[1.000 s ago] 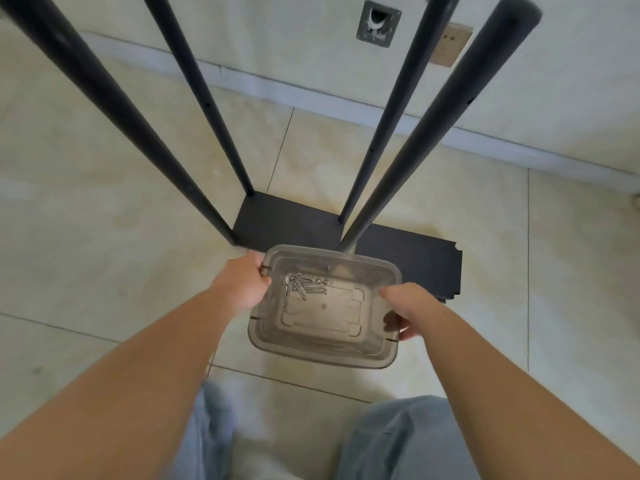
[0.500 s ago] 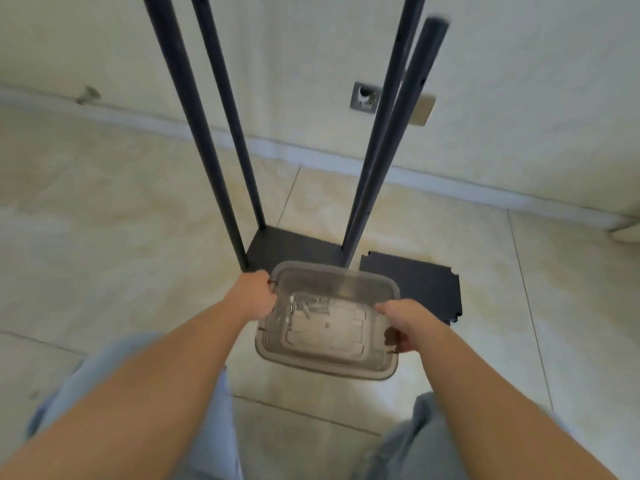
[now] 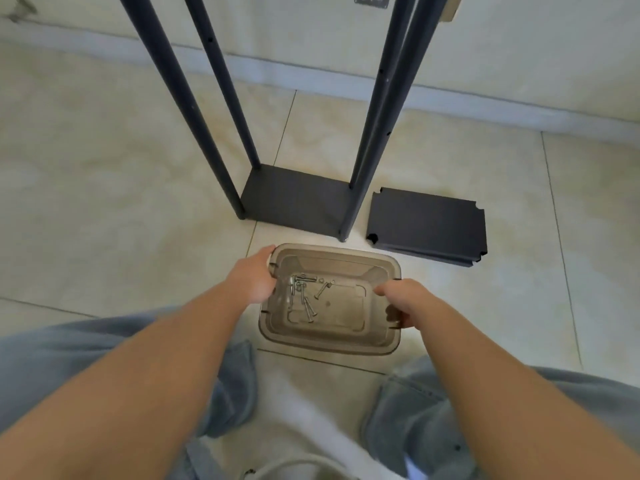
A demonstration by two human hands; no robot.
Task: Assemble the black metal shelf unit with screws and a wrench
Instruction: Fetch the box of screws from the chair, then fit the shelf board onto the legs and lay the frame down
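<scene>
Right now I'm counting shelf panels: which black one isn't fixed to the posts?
The loose panel lying flat on the floor right of the frame; the other panel sits between the four posts.

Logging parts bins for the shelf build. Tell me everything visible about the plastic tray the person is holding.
The tray is a shallow rectangular bin of smoky translucent plastic with rounded corners, a flat rim and a moulded raised panel in its floor. It is open-topped and held roughly level, low over the tiled floor, in front of the black shelf frame. The left hand grips its left edge, the right hand its right edge. Loose silver screws lie in its left half.
</scene>
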